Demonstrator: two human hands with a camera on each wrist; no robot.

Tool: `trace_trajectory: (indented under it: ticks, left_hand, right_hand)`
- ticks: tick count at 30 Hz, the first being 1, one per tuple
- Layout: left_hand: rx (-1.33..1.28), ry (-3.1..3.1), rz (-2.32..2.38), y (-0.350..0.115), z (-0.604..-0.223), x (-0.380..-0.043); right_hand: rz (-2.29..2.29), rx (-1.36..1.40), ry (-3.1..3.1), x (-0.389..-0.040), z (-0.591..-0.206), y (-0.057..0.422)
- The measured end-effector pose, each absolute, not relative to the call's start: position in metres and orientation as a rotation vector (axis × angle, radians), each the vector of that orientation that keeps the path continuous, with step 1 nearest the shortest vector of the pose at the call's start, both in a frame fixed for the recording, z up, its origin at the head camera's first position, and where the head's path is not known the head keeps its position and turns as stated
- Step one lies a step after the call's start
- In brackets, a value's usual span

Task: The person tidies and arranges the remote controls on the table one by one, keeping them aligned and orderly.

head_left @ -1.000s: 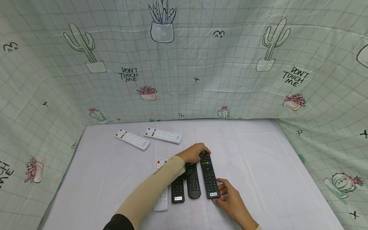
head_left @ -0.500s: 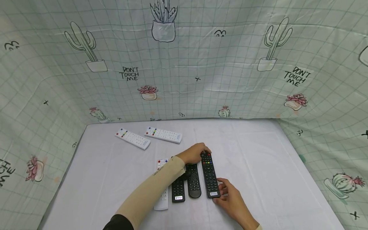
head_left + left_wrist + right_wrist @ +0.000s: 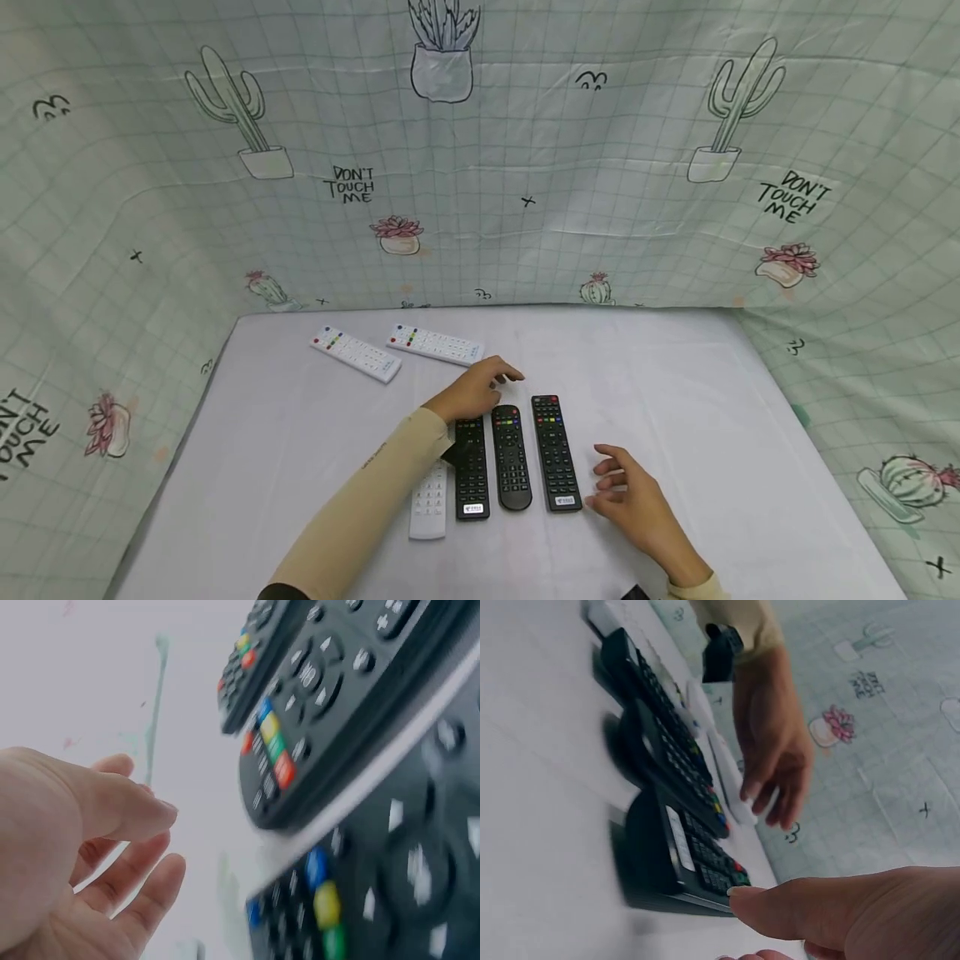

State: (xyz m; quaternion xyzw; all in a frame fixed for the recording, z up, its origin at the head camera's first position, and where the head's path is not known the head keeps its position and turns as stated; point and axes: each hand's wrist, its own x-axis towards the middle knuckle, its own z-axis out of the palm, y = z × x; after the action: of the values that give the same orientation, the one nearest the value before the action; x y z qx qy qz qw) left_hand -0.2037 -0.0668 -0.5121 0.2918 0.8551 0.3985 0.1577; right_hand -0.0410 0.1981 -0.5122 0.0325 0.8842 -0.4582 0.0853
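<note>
Three black remote controls lie side by side on the white cloth. The right one (image 3: 557,454) has a white label at its near end; the middle one (image 3: 512,458) has a rounded end. The left one (image 3: 472,483) is partly covered by my left wrist, as is a white remote control (image 3: 428,510) beside it. My left hand (image 3: 474,390) hovers past their far ends, its fingers bent loosely around nothing. Just right of the right black remote is my right hand (image 3: 639,504), fingers relaxed and holding nothing. In the right wrist view its thumb (image 3: 802,907) appears against that remote's edge.
Two more white remote controls, one at the back left (image 3: 356,354) and one behind my left hand (image 3: 431,344), lie on the table (image 3: 675,375). A cactus-print cloth (image 3: 480,167) hangs behind and along both sides.
Both hands have let go of the right black remote. My left hand has drawn back to the left, and my right hand has moved slightly right. The head view has shifted a little.
</note>
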Motion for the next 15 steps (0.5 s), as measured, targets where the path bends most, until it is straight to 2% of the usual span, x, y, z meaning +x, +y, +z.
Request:
trace_trajectory:
  ticks: [15]
  left_hand:
    - [0.483, 2.619, 1.341, -0.147, -0.506, -0.203]
  right_hand:
    - [-1.344, -0.187, 2.739, -0.074, -0.494, 0.194]
